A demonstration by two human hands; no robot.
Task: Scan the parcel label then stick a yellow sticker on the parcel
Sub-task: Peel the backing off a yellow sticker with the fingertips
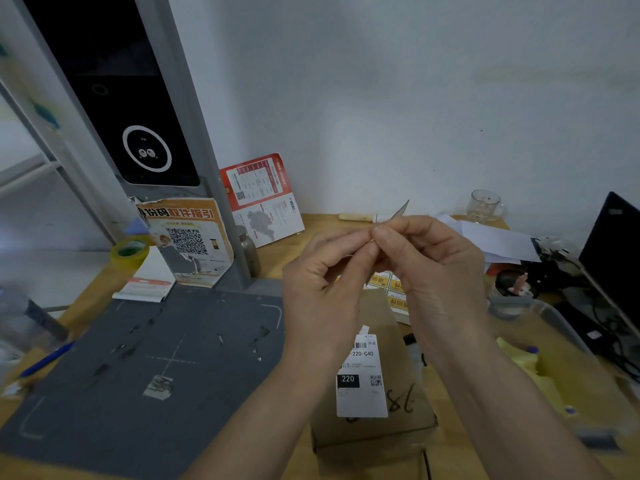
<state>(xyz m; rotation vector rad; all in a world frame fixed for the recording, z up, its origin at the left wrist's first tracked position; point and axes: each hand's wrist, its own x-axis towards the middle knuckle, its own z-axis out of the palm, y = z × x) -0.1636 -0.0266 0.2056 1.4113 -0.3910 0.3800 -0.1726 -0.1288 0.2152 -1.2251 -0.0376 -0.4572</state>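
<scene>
A brown cardboard parcel (398,344) lies on the wooden desk near the front edge. Its white label (362,382) faces up and reads 220. Behind it, partly hidden by my hands, lies a sheet of yellow stickers (384,282). My left hand (322,289) and my right hand (436,268) are raised above the parcel with their fingertips pinched together on a small thin sticker (372,241). My fingers hide most of it. Neither hand touches the parcel.
A grey scanning mat (156,358) with a crosshair lies left of the parcel, under a black scanner screen (138,133) on a grey post. Tape roll (130,252), blue pen (48,358), knife (356,217), glass cup (485,206), clear bin (554,320) and laptop (613,258) surround the work area.
</scene>
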